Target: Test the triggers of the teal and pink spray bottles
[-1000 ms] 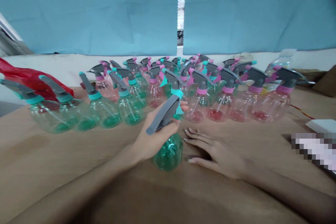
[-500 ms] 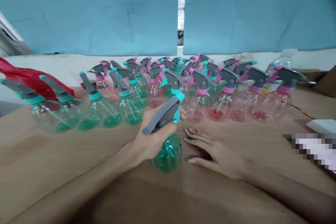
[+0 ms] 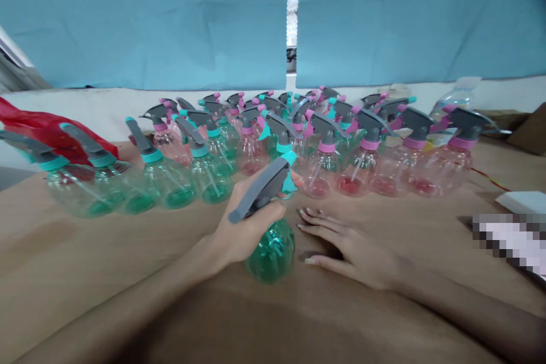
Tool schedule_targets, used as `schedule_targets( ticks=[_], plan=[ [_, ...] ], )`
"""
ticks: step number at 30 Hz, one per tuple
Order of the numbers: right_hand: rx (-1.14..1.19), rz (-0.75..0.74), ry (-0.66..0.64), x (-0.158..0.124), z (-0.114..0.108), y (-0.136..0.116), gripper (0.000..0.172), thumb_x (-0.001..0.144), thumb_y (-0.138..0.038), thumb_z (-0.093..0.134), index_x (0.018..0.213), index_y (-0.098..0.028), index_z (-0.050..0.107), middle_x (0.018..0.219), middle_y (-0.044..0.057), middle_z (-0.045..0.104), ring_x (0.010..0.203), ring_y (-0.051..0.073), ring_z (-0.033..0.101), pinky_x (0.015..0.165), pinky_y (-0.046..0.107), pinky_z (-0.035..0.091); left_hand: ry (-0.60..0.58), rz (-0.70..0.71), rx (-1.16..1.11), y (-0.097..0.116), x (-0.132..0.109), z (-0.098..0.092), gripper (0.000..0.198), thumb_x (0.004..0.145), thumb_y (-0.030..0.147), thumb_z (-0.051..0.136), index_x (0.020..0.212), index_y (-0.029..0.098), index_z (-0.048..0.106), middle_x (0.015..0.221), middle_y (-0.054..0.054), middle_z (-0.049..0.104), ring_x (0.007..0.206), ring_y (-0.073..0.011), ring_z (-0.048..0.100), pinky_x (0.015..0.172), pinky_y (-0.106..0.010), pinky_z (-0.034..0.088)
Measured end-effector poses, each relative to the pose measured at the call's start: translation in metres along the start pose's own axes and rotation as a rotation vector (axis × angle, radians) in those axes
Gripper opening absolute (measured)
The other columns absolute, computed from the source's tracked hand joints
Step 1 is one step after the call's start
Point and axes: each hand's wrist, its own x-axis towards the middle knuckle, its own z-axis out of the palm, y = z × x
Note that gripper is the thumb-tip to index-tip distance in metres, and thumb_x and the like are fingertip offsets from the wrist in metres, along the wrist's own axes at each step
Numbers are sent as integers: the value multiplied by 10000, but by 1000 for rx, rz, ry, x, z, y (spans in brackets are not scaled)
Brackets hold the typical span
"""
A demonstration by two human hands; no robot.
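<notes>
My left hand [image 3: 245,227] is wrapped round the neck of a green spray bottle [image 3: 271,250] that stands on the brown table [image 3: 106,256]. Its grey trigger head [image 3: 258,189] with a teal nozzle sticks out above my fingers. My right hand [image 3: 350,242] lies flat on the table just right of the bottle, fingers stretched out and empty. Behind them stand several green spray bottles [image 3: 170,179] on the left and several pink ones [image 3: 367,168] on the right.
A red plastic bag [image 3: 46,128] lies at the far left. A white box [image 3: 522,202] and a blurred patch sit at the right edge. A clear bottle [image 3: 458,96] and brown cardboard [image 3: 531,133] stand at the back right. Blue curtains [image 3: 149,17] hang behind.
The trigger head in my left hand has tipped slightly lower and to the left. My right hand has stayed flat on the table.
</notes>
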Motion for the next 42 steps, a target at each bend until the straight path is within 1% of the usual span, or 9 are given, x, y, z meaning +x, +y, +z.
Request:
schedule_targets(
  ticks=[4, 6, 12, 18, 23, 25, 33, 38, 42],
  plan=[
    [25, -11, 20, -1, 2, 2, 643, 877, -568, 456, 1406, -208, 387, 1494, 32, 326, 1384, 225, 271, 1136, 450, 253, 99, -42, -16, -2, -3, 6, 73, 744, 274, 512, 772, 221, 554, 680, 19, 561, 628, -158, 527, 554, -269, 403],
    [43, -17, 39, -1, 3, 3, 632, 873, -554, 476, 1405, -224, 389, 1488, 32, 342, 1380, 230, 282, 1134, 452, 259, 120, -57, -19, -1, -3, 8, 61, 749, 276, 520, 759, 221, 543, 669, 21, 559, 623, -156, 525, 538, -266, 391],
    [58, -32, 57, -1, 3, 3, 625, 868, -542, 496, 1405, -240, 390, 1484, 34, 348, 1376, 240, 288, 1130, 460, 266, 80, -49, -63, 3, -2, 7, 82, 730, 247, 501, 782, 234, 564, 622, 38, 514, 563, -145, 482, 518, -267, 363],
    [6, -7, 14, 0, 2, 2, 646, 877, -576, 447, 1405, -208, 390, 1496, 31, 319, 1385, 224, 268, 1134, 445, 259, 67, -46, -68, 3, -2, 7, 102, 728, 237, 506, 795, 239, 584, 606, 41, 521, 558, -148, 498, 501, -264, 352],
    [16, -12, 18, 0, 2, 3, 643, 875, -570, 456, 1406, -214, 386, 1496, 34, 320, 1386, 227, 267, 1135, 449, 252, 68, -30, -49, 0, -2, 6, 228, 747, 238, 510, 944, 260, 620, 622, 40, 558, 570, -155, 535, 507, -267, 381],
    [31, -12, 22, 0, 3, 3, 639, 874, -564, 466, 1408, -225, 381, 1495, 32, 327, 1385, 228, 270, 1135, 453, 250, 68, -24, -42, 0, -2, 6, 250, 750, 238, 509, 972, 265, 621, 639, 35, 569, 583, -158, 542, 516, -269, 390],
    [50, -15, 29, -1, 1, 2, 631, 873, -555, 474, 1408, -234, 381, 1490, 35, 336, 1382, 233, 276, 1128, 464, 265, 62, -26, -34, 2, -2, 6, 263, 753, 239, 502, 989, 262, 617, 668, 25, 571, 592, -162, 526, 509, -272, 383],
    [62, -36, 62, -1, 3, 3, 615, 873, -536, 493, 1409, -257, 378, 1486, 35, 344, 1374, 243, 293, 1121, 474, 275, 69, -40, -30, 1, -2, 6, 248, 746, 241, 514, 967, 250, 625, 661, 23, 578, 593, -164, 537, 511, -273, 397],
    [26, -33, 36, -1, 3, 4, 632, 878, -552, 469, 1414, -232, 369, 1491, 35, 330, 1381, 231, 278, 1125, 464, 270, 68, -21, -36, 1, -2, 6, 234, 745, 237, 512, 948, 243, 629, 681, 19, 585, 600, -160, 538, 522, -272, 404]
  ],
)
